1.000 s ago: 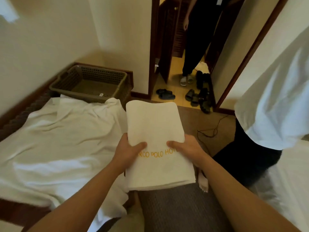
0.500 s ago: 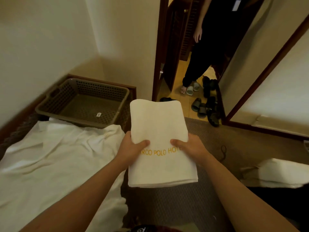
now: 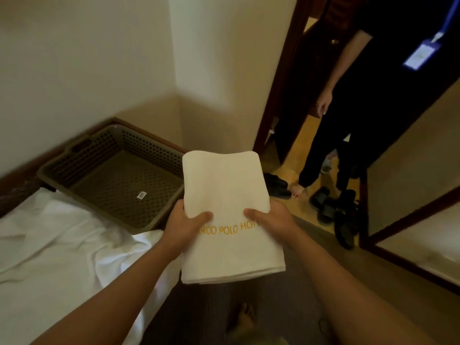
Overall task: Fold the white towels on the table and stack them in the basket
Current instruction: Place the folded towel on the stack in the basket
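- The towel [image 3: 225,215] is folded into a flat rectangle, held in the air just right of the basket [image 3: 114,180] and a little nearer the wearer, its far end level with the basket's right wall.
- The left hand [image 3: 185,224] grips the towel's left edge, thumb on top by the gold lettering, fingers hidden beneath.
- The right hand [image 3: 270,220] grips the right edge the same way (thumb over, fingers under), so the layers stay pressed together.
- Step in hand, by my reading: folding of this towel is done and it is on its way to the basket.
- The basket shows only a small label on its floor; no towel lies in it yet, so this one would start the stack.
- More white cloth [image 3: 62,245] lies crumpled on the near side of the basket, touching its near rim; that still needs folding.
- The next move calls for swinging the towel left over the rim, lowering it flat to the floor, and letting go with both hands together so the fold does not spring open.
- A bystander [image 3: 368,100] stands well to the right of the basket, in the doorway, clear of that path.
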A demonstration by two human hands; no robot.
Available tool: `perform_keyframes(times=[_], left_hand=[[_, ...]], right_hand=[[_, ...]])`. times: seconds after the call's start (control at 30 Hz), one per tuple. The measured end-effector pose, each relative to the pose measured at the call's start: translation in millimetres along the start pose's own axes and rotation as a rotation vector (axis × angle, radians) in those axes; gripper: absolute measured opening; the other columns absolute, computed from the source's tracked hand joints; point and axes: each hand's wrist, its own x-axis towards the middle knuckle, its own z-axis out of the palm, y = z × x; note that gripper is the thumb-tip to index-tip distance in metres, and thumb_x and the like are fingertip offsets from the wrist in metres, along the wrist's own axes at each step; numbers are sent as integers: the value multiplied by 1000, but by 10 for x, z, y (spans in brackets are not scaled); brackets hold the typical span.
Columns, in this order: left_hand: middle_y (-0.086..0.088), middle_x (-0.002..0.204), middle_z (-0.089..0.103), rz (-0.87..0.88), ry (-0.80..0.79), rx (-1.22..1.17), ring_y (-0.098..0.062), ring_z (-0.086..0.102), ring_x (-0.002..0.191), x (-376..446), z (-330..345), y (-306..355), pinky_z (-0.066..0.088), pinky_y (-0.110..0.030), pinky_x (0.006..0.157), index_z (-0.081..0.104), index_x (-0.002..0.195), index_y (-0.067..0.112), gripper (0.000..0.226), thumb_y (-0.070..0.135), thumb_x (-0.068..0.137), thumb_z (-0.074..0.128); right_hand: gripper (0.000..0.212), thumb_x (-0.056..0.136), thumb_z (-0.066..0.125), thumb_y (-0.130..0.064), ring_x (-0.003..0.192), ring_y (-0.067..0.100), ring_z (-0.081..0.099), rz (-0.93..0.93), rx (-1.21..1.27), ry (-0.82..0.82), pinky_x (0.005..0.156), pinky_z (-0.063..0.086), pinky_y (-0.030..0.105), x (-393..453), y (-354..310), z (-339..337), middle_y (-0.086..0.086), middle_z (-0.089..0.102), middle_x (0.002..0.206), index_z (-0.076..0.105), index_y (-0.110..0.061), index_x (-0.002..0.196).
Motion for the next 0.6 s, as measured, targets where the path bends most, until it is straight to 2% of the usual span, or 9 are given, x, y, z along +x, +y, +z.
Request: perform_keyframes(times=[0.1,0.23,0.4,0.5,0.6], left_hand=[[3,109,73,-37,109,-49,-17,74,94,176,115,90,62,-37,77,57,113,28,42,19,82,84],[2,112,73,-106,307,-107,-18,74,96,369,100,113,62,-41,81,54,122,21,54,26,79,87],[1,112,72,-190,545,-153,-20,73,95,467,-130,28,62,-47,84,54,121,20,57,28,77,88],[1,111,71,-232,628,-177,-19,73,95,595,-318,-45,61,-43,81,52,122,19,56,27,78,86],[1,111,70,-250,671,-190,-19,72,94,829,-508,-82,60,-38,77,53,121,19,55,26,78,86]], right_hand=[[35,86,82,-23,78,3,75,-16,-42,-94,59,55,16,505,-136,-113,-3,76,101,68,-14,117],[34,84,84,-31,83,10,76,-41,-160,-255,66,60,25,1170,-365,-75,-1,78,101,70,-16,111],[26,87,82,-24,72,7,75,-53,-199,-431,55,54,18,1702,-588,373,2,77,95,68,-11,105],[24,91,76,-18,79,13,77,-22,-195,-547,59,57,21,1965,-660,669,7,77,102,68,-8,111],[19,93,74,-17,84,16,77,-36,-220,-585,63,60,24,2247,-723,929,7,77,104,68,-12,110]])
